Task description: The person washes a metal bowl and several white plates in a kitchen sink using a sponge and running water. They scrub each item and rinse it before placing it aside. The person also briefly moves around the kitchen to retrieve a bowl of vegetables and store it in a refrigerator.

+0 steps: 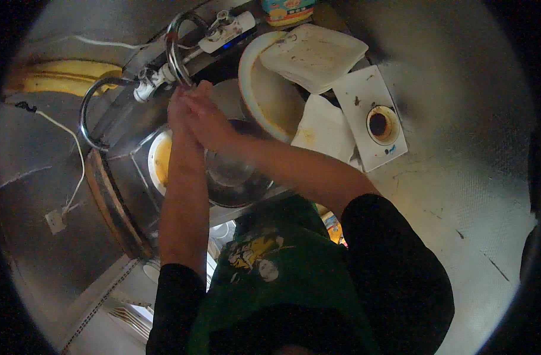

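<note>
My left hand [178, 110] and my right hand [212, 123] are clasped together, fingers closed against each other, right at the mouth of a curved chrome tap [173, 44]. The right palm lies over the left hand and hides most of its fingers. No separate object shows between them. Below my wrists sits a dark round basin [238, 198] in the sink. Partly behind my left forearm is a white round dish [154, 157] with something yellow in it.
A second curved tap [84, 121] stands to the left, near a yellow cloth-like item [69, 77]. Right of the sink are a large pale bowl [245, 80], a stained white tray [317, 53] and a white plate with a round hole [356, 97]. A wooden board [113, 201] leans at left.
</note>
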Motion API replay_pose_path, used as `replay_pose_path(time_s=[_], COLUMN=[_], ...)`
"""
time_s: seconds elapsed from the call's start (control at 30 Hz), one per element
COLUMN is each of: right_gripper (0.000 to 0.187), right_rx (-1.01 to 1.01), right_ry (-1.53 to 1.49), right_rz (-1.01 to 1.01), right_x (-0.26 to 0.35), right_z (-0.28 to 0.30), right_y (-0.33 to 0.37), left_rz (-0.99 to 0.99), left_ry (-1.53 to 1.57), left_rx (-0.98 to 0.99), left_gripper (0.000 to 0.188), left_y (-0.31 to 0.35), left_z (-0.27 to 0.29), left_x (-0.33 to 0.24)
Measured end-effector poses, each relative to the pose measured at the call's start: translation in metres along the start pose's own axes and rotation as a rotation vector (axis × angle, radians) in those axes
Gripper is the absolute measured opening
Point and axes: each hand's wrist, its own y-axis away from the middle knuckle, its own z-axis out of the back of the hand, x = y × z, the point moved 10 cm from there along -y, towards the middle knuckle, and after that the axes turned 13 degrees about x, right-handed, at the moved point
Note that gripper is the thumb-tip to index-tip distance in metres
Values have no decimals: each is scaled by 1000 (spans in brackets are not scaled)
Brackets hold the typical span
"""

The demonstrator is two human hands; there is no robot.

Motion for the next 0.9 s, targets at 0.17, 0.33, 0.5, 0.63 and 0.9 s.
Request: replay_pose_path(time_s=[0.17, 0.33, 0.5, 0.63, 0.9], right_gripper=[33, 29, 42, 45, 25], right_rx=[-229, -258, -67, -59, 255], right_ry=[221, 145, 163, 179, -531], right_rz=[86, 156, -44, 43, -456], right_x=[-35, -1, -22, -18, -87], right_z=[45, 9, 29, 2, 8], right_y=[-20, -5, -21, -8, -13], left_rz=[88, 91, 38, 60, 76], left_ry=[80, 86, 71, -106, -699], left_rx=[-324, -387, -459, -485, -305], left_gripper=[26, 25, 26, 26, 33], left_y=[-5, -4, 3, 3, 19], left_z=[-78, -72, -19, -9, -45], left_x=[26, 24, 11, -2, -19])
